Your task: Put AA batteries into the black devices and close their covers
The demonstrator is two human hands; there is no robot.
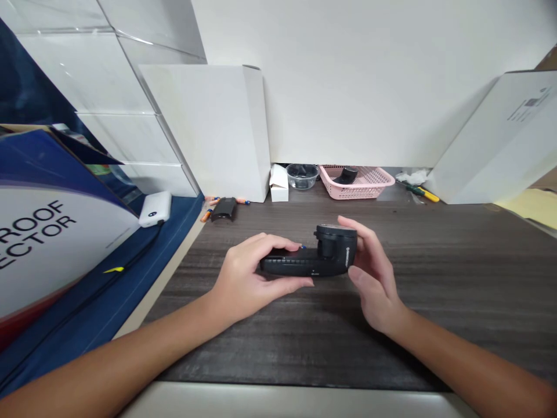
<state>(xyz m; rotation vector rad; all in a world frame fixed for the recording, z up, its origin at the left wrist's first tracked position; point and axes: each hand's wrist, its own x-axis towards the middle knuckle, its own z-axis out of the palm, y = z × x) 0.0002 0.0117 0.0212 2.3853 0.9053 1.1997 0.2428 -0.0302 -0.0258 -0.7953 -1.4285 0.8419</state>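
- Black plastic device: matte, with a long ribbed body and a round cylindrical head; held between both hands over the surface.
- Left hand: clamped on the body, fingers across the top, thumb along the near edge.
- Right hand: clamped on the head's far end.
- Surface: dark wood-grain.
- Pink mesh basket: plastic, well beyond the hands.
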